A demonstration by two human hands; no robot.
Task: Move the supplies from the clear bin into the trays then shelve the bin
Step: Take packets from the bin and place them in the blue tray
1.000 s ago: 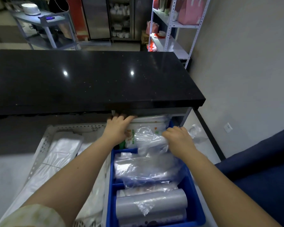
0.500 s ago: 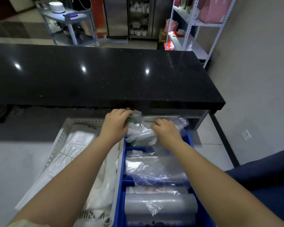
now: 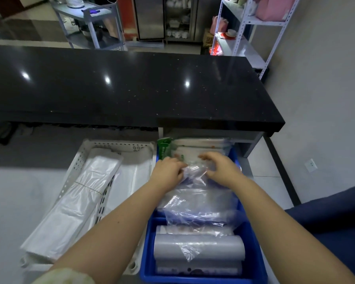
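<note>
A blue tray (image 3: 254, 253) below me holds clear plastic bags (image 3: 201, 201) in its middle, a grey roll of bags (image 3: 199, 250) at its near end, and flat white-and-green packs (image 3: 201, 145) at its far end under the counter. My left hand (image 3: 168, 171) and my right hand (image 3: 221, 167) both press on the crumpled clear bag (image 3: 195, 171) between them, fingers curled into the plastic. A white perforated tray (image 3: 78, 160) to the left holds stacks of white plastic bags (image 3: 84, 193). No clear bin shows in view.
A black stone counter (image 3: 131, 89) overhangs the far ends of both trays. A dark blue seat (image 3: 332, 218) is at the right. White metal shelving (image 3: 242, 27) stands by the wall at the back right, a grey cart (image 3: 90, 15) at the back left.
Both hands drew back from under the counter edge toward me, and came closer together, pressing the clear bag down into the blue tray's middle. The camera shifted a little to the right.
</note>
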